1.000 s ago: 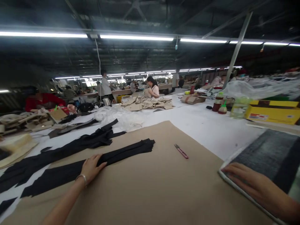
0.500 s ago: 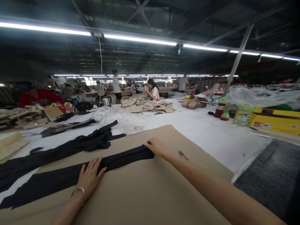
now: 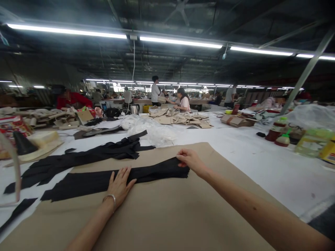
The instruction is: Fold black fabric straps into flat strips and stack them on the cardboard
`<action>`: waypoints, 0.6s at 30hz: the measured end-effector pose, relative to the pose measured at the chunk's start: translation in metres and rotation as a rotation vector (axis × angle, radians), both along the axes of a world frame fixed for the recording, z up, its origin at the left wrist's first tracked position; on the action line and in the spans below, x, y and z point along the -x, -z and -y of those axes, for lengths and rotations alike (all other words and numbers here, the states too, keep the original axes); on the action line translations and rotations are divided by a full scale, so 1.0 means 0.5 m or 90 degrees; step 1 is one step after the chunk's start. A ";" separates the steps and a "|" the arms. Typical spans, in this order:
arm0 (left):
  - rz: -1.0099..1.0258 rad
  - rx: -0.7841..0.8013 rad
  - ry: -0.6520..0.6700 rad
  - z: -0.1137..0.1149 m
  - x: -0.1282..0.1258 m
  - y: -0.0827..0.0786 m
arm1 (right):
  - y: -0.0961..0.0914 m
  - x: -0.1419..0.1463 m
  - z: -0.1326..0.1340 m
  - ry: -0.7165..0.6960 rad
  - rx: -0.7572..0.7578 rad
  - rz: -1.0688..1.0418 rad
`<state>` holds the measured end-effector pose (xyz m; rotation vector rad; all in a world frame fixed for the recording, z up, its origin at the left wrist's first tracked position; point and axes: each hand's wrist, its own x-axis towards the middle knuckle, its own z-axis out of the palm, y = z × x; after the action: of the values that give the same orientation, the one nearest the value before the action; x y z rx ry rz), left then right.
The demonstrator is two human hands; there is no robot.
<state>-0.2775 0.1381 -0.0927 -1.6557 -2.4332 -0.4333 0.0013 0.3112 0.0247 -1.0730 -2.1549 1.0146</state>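
Observation:
A long black fabric strip (image 3: 154, 171) lies across a large tan sheet (image 3: 167, 212). My left hand (image 3: 120, 183), with a bracelet at the wrist, rests flat on the strip's middle, fingers spread. At the right end, my right hand (image 3: 188, 161) pinches the strip's upper corner between thumb and fingers. Behind the strip lies a heap of black fabric strips (image 3: 86, 158), partly on the tan sheet and partly on the white table (image 3: 235, 150). The small snips are out of sight now, with my right forearm over that area.
Clear plastic wrap (image 3: 154, 129) and a pile of tan pieces (image 3: 180, 116) lie farther back. Bottles (image 3: 282, 137) and a yellow box (image 3: 328, 151) stand at the right. A black cone (image 3: 24, 143) is at the left. Several people sit or stand in the background.
The view has turned left, so the scene sits farther right. My right hand's fingers have drawn up a little at the strip's end; the left hand still lies on the strip.

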 end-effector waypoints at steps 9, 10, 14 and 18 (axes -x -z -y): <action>0.001 0.005 0.028 0.004 -0.002 -0.009 | 0.074 -0.052 -0.008 -0.002 0.041 0.005; 0.001 0.009 0.033 0.004 -0.004 -0.009 | 0.085 -0.052 -0.012 0.003 0.023 0.016; -0.001 0.027 0.042 0.000 -0.009 -0.005 | 0.109 -0.050 -0.023 0.020 -0.070 0.053; -0.003 0.035 0.027 0.004 0.000 -0.010 | 0.104 -0.051 -0.028 0.045 -0.155 0.073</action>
<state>-0.2776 0.1359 -0.0877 -1.7307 -2.4317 -0.3719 0.0270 0.3254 -0.0274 -1.1029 -2.2441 0.6520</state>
